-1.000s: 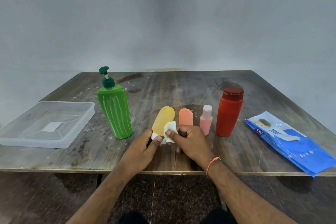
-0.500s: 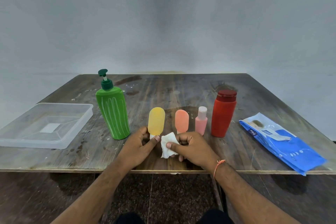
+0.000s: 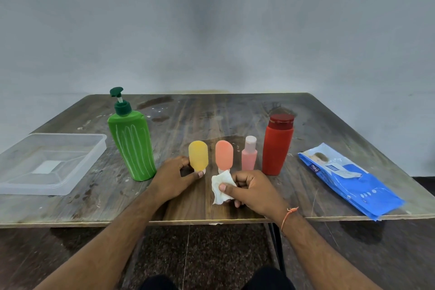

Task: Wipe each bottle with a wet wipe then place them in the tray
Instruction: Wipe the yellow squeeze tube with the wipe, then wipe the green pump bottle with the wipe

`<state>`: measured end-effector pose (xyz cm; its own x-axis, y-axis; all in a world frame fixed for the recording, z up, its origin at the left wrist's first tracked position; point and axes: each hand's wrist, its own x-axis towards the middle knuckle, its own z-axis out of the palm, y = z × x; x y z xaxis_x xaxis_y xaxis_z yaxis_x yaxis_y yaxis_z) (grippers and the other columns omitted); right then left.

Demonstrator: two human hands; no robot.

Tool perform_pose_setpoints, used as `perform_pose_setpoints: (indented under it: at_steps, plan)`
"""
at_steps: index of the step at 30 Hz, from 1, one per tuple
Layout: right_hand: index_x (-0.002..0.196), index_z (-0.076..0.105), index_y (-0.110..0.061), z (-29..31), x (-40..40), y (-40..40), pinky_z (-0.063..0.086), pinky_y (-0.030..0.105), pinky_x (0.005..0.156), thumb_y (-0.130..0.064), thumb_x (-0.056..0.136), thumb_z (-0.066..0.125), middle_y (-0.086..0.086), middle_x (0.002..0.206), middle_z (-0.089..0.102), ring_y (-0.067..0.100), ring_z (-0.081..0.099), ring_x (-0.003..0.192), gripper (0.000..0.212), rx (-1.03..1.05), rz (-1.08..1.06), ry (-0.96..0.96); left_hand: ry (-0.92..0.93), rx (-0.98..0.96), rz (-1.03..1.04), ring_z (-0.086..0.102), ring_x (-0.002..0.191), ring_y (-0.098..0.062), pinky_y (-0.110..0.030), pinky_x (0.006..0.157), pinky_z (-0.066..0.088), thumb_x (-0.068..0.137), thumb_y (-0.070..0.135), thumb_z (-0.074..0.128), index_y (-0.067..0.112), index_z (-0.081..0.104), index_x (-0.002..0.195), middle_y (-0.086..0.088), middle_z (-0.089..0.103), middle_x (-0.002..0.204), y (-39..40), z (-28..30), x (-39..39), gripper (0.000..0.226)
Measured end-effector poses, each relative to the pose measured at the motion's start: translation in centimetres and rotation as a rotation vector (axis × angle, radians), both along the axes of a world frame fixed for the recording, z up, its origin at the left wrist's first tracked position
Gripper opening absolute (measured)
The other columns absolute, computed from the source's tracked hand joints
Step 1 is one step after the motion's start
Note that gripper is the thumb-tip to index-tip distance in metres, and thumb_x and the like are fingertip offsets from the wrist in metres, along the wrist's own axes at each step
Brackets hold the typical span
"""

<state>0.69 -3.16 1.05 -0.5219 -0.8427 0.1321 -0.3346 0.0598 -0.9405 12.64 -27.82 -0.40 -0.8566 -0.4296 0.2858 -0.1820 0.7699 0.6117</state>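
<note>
Several bottles stand in a row on the wooden table (image 3: pixel 235 110): a tall green pump bottle (image 3: pixel 131 146), a yellow tube (image 3: pixel 198 155), an orange tube (image 3: pixel 224 153), a small pink bottle (image 3: pixel 249 158) and a red bottle (image 3: pixel 277 146). My left hand (image 3: pixel 175 178) pinches the base of the yellow tube, which stands upright on its cap. My right hand (image 3: pixel 253 189) holds a crumpled white wet wipe (image 3: pixel 220 187) just in front of the orange tube, apart from the bottles. A clear plastic tray (image 3: pixel 94 148) sits at the far left with nothing in it.
A blue pack of wet wipes (image 3: pixel 353 179) lies at the right, near the table's front edge. A grey wall stands behind the table. The front edge runs just under my wrists.
The yellow tube went from tilted against the wipe to upright on the table. My right hand drew the wipe back and to the right, away from it.
</note>
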Motion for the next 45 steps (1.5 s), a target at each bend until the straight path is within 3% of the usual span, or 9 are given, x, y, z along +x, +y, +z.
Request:
perform_pose_setpoints:
  at_steps: [11,20,24,26,29,32,34,39,45]
  plan:
    - [0.1,0.083,-0.018,-0.5,-0.4,-0.2,0.05,0.025,0.06,-0.031,0.099,0.079,0.009,0.088,0.082,0.015,0.063,0.058,0.013,0.006,0.014,0.012,-0.101,-0.229,-0.023,0.056,0.103,-0.014,-0.044,0.093,0.049,0.088,0.081,0.05,0.038,0.067,0.112,0.016,0.064,0.108,-2.0,-1.8,-1.4,0.052]
    - [0.095,0.083,-0.022,-0.2,-0.2,-0.2,0.051,0.027,0.063,-0.034,0.098,0.08,0.009,0.087,0.081,0.014,0.064,0.058,0.012,0.042,-0.001,0.041,-0.031,-0.118,0.008,0.051,0.111,-0.014,-0.034,0.096,0.043,0.082,0.074,0.054,0.03,0.05,0.149,0.009,0.055,0.117,0.2,-0.8,1.3,0.08]
    - [0.097,0.083,-0.018,0.1,0.1,-0.2,0.051,0.025,0.063,-0.031,0.098,0.08,0.008,0.088,0.082,0.014,0.064,0.059,0.014,0.049,-0.008,0.039,0.177,0.054,0.065,0.058,0.105,-0.008,-0.03,0.095,0.051,0.091,0.043,0.077,0.026,0.06,0.144,0.014,0.06,0.109,2.4,-0.1,4.3,0.058]
    - [0.093,0.082,-0.019,0.3,0.1,-0.2,0.051,0.025,0.062,-0.031,0.098,0.08,0.006,0.085,0.081,0.014,0.063,0.058,0.013,0.047,-0.004,0.043,0.374,0.154,0.048,0.065,0.096,-0.009,-0.024,0.084,0.054,0.091,0.04,0.072,0.025,0.073,0.119,0.011,0.068,0.1,3.3,0.6,6.4,0.032]
    - [0.087,0.081,-0.025,0.6,0.3,-0.1,0.049,0.024,0.061,-0.028,0.099,0.079,0.0,0.079,0.079,0.014,0.062,0.058,0.012,0.038,0.01,0.034,0.659,0.257,0.116,0.063,0.075,-0.017,-0.032,0.065,0.052,0.096,0.035,0.054,0.01,0.069,0.096,-0.008,0.067,0.085,3.9,1.4,9.1,0.029]
    - [0.088,0.08,-0.025,0.9,0.5,-0.2,0.049,0.022,0.06,-0.024,0.1,0.078,-0.006,0.076,0.077,0.013,0.061,0.057,0.012,0.037,0.016,0.036,0.817,0.37,0.346,0.055,0.088,-0.008,-0.019,0.074,0.046,0.099,0.031,0.037,0.01,0.057,0.112,-0.009,0.058,0.099,1.4,2.0,10.0,0.031]
    - [0.091,0.081,-0.023,0.9,0.5,-0.3,0.048,0.021,0.06,-0.024,0.1,0.078,-0.006,0.077,0.078,0.013,0.06,0.058,0.01,0.041,0.008,0.032,0.881,0.467,0.418,0.053,0.107,-0.01,-0.028,0.089,0.042,0.102,0.042,0.029,0.022,0.053,0.127,0.0,0.056,0.114,-1.5,2.1,9.8,0.039]
    - [0.1,0.083,-0.017,1.0,0.8,-0.4,0.048,0.02,0.059,-0.022,0.1,0.077,-0.005,0.081,0.08,0.012,0.06,0.057,0.008,0.048,-0.013,0.022,0.779,0.835,0.281,0.062,0.114,-0.021,-0.05,0.102,0.046,0.107,0.056,0.026,0.028,0.058,0.133,-0.009,0.067,0.129,-7.3,1.6,8.0,0.051]
    - [0.104,0.084,-0.017,0.8,0.7,-0.5,0.049,0.02,0.059,-0.023,0.099,0.078,0.0,0.083,0.081,0.012,0.059,0.057,0.009,0.048,-0.031,0.023,0.612,0.98,0.161,0.075,0.102,-0.029,-0.043,0.085,0.063,0.112,0.054,0.012,0.024,0.078,0.118,-0.022,0.076,0.119,-6.5,2.5,5.4,0.072]
